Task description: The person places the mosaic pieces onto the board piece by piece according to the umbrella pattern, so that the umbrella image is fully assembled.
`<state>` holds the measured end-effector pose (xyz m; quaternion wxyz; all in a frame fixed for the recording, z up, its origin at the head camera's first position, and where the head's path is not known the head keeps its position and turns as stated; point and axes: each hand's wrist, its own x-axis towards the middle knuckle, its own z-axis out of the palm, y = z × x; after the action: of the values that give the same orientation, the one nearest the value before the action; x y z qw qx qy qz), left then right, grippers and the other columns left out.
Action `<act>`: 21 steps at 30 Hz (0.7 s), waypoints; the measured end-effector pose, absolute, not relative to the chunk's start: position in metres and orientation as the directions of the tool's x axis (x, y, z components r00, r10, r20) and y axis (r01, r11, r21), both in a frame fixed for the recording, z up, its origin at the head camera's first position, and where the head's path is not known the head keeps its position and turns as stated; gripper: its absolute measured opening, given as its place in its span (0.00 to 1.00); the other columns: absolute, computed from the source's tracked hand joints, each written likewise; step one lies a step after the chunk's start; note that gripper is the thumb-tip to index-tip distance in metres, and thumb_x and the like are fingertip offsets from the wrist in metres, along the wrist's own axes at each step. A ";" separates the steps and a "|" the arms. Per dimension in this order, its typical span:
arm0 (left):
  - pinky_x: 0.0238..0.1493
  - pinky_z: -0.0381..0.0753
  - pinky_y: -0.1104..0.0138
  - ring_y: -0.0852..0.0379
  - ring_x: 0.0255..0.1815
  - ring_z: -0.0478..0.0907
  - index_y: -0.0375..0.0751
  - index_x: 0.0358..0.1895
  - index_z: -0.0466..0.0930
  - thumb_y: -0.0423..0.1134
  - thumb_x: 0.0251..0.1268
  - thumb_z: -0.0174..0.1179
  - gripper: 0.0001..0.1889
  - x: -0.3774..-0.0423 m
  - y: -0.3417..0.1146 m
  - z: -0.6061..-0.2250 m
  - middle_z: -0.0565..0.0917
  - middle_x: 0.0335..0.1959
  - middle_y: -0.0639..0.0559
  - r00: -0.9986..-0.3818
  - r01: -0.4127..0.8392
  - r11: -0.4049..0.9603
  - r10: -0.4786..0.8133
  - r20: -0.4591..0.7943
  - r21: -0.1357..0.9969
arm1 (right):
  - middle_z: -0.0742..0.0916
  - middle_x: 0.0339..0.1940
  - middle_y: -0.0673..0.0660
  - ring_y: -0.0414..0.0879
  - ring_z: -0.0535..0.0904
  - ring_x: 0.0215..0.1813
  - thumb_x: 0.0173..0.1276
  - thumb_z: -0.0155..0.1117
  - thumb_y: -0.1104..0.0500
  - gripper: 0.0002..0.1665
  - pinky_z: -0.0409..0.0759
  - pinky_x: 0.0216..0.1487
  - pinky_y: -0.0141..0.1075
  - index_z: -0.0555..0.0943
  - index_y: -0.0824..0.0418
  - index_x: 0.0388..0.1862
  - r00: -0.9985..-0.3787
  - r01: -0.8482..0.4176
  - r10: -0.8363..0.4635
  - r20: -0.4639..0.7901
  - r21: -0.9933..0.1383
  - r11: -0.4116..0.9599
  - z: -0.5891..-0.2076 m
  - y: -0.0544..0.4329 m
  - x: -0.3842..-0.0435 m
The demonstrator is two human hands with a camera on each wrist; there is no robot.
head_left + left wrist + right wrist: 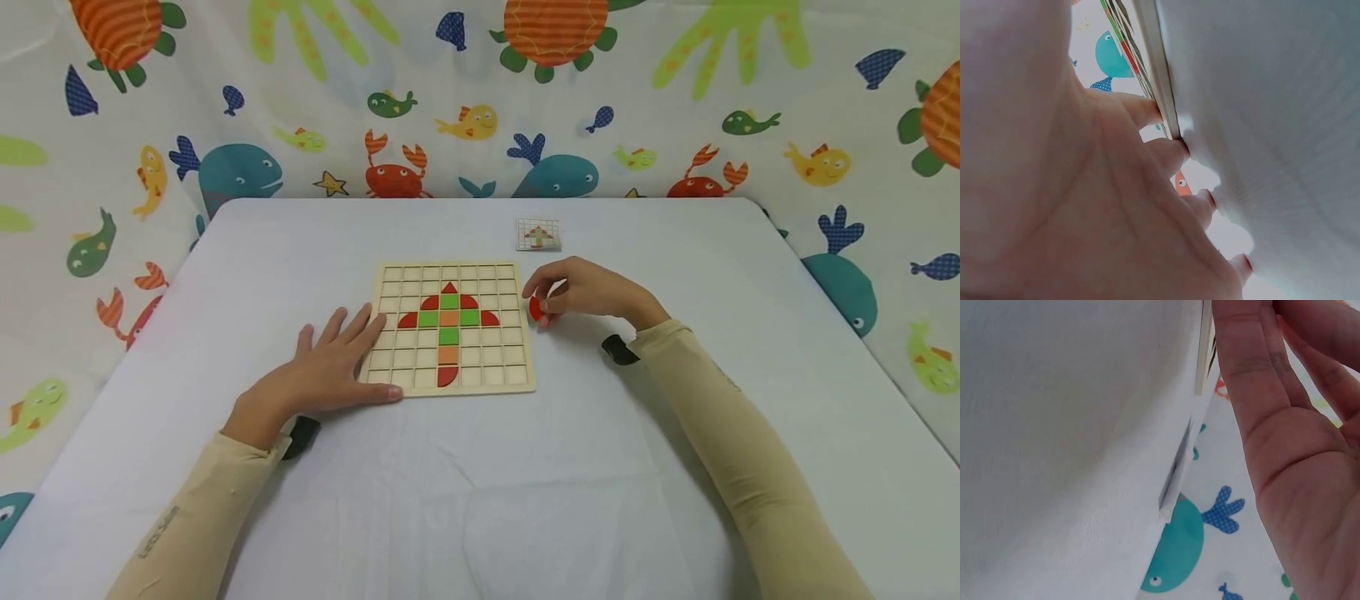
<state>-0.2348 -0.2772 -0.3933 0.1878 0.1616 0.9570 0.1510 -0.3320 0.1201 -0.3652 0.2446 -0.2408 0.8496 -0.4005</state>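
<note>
A wooden grid board [495, 379] lies flat on the white table, with red, green and orange pieces set in its squares in a plane-like shape. My left hand [322, 371] rests at the board's left edge, fingers spread, the thumb along its near side. Beside the board's right edge, my right hand [588, 292] pinches a red piece [535, 308] between thumb and fingers. In the left wrist view, fingertips meet the board's side [1154, 56]. The right wrist view shows the palm and fingers [1254, 369], with the red piece hidden.
A small pattern card [538, 234] showing a similar coloured shape lies behind the board, toward the right. The white table [480, 500] extends around it. A curtain [480, 83] printed with sea animals hangs behind the table's far edge.
</note>
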 end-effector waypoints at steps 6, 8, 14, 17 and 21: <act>0.74 0.25 0.26 0.27 0.86 0.28 0.41 0.89 0.44 0.77 0.59 0.66 0.66 -0.233 -0.278 -0.392 0.39 0.89 0.35 -0.880 0.248 0.903 0.361 -0.309 0.350 | 0.89 0.40 0.60 0.54 0.87 0.41 0.78 0.64 0.67 0.13 0.84 0.51 0.42 0.86 0.66 0.58 -0.768 -0.217 -0.608 -0.201 -0.812 0.543 -0.360 0.109 -0.327; 0.74 0.25 0.26 0.27 0.86 0.28 0.42 0.89 0.45 0.77 0.58 0.66 0.66 -0.233 -0.278 -0.393 0.40 0.89 0.36 -0.880 0.248 0.903 0.361 -0.308 0.350 | 0.89 0.40 0.59 0.54 0.85 0.42 0.77 0.65 0.67 0.13 0.83 0.50 0.42 0.86 0.66 0.57 -0.769 -0.222 -0.609 -0.192 -0.813 0.538 -0.359 0.104 -0.325; 0.75 0.25 0.27 0.28 0.86 0.28 0.41 0.89 0.44 0.77 0.59 0.67 0.66 -0.236 -0.275 -0.392 0.40 0.89 0.36 -0.878 0.253 0.903 0.365 -0.311 0.346 | 0.88 0.43 0.57 0.54 0.80 0.46 0.75 0.66 0.68 0.12 0.83 0.51 0.40 0.87 0.66 0.55 -0.746 -0.278 -0.650 -0.143 -0.821 0.499 -0.357 0.089 -0.320; 0.75 0.25 0.27 0.28 0.86 0.28 0.41 0.89 0.45 0.76 0.59 0.67 0.66 -0.235 -0.274 -0.391 0.40 0.89 0.36 -0.877 0.249 0.906 0.361 -0.316 0.343 | 0.89 0.44 0.57 0.53 0.81 0.46 0.75 0.66 0.68 0.11 0.82 0.52 0.40 0.88 0.66 0.54 -0.715 -0.341 -0.691 -0.103 -0.812 0.473 -0.354 0.077 -0.318; 0.75 0.25 0.27 0.27 0.86 0.28 0.41 0.89 0.45 0.76 0.59 0.67 0.66 -0.234 -0.274 -0.390 0.40 0.89 0.36 -0.877 0.242 0.907 0.356 -0.322 0.344 | 0.90 0.44 0.55 0.52 0.83 0.45 0.75 0.67 0.68 0.10 0.83 0.53 0.41 0.88 0.67 0.53 -0.670 -0.401 -0.739 -0.066 -0.806 0.435 -0.349 0.058 -0.314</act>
<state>-0.2335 -0.2740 -0.3900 0.1923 0.1561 0.9574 0.1485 -0.3141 0.0578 -0.3495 0.2105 -0.3474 0.8205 -0.4021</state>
